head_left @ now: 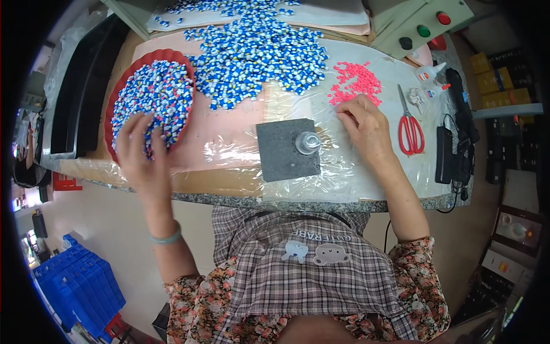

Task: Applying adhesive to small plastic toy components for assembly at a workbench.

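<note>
My left hand (141,157) is over the near edge of a red scalloped bowl (116,92), its fingers spread and partly covering the contents. The bowl is full of small blue-and-white pieces (152,86) with pink bits among them. My right hand (366,131) is at the near side of a scatter of small pink pieces (356,80). Its thumb and forefinger are pinched together; anything between them is too small to make out. Between my hands lies a dark grey square pad (278,152). On its right part stands a small clear round container (308,143).
A large heap of blue-and-white pieces (258,57) spreads across the far middle. Red-handled scissors (410,132), glue bottles (429,73) and a black power strip (443,152) lie at right. Back right stands a machine housing with buttons (423,31); a long black tray (80,86) is at far left.
</note>
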`<state>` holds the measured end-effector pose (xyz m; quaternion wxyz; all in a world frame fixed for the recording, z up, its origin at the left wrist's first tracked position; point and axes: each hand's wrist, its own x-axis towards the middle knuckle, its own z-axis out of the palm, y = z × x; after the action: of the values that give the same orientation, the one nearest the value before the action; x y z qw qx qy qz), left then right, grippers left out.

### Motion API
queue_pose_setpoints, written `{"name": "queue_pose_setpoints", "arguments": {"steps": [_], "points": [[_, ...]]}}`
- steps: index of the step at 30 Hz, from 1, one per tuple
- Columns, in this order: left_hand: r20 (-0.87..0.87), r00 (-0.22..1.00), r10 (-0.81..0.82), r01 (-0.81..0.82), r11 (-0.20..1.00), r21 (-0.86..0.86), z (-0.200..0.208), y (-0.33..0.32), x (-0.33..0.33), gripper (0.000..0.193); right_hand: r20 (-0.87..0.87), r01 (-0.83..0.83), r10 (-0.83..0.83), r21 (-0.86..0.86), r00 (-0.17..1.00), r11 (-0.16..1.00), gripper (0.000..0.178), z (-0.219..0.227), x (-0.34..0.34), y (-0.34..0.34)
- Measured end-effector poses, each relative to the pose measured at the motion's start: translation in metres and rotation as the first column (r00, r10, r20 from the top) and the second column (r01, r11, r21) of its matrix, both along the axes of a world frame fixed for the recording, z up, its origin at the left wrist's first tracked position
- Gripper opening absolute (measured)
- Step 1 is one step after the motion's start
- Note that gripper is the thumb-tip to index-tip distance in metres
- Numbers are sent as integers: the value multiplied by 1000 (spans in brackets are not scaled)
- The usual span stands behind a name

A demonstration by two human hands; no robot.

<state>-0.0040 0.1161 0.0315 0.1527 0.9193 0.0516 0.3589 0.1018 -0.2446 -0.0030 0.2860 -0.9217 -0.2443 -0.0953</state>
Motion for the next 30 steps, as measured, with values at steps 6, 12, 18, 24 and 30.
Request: {"name": "queue_pose_setpoints", "arguments": {"steps": [6, 12, 18, 24, 30], "points": [[-26, 932, -362, 348, 912, -217, -33, -64, 29, 34, 5, 3, -3, -121, 1000, 993, 6, 8, 3, 4], [-172, 935, -311, 285, 945, -162, -57, -77, 49, 53, -3, -10, 10, -153, 1000, 988, 6, 10, 4, 6], [-143, 954, -265, 237, 954, -185, -56, -81, 67, 45, 34, -11, 13, -70, 999, 997, 5, 8, 3, 0], [-110, 928, -357, 329, 920, -211, -64, -83, 87, 43, 39, -7, 8, -25, 999, 1000, 6, 10, 3, -5], [-219, 915, -339, 342, 939, -26, -57, -90, 102, 32, -3, 19, -19, 51, 1000, 999, 6, 10, 4, -7]]}}
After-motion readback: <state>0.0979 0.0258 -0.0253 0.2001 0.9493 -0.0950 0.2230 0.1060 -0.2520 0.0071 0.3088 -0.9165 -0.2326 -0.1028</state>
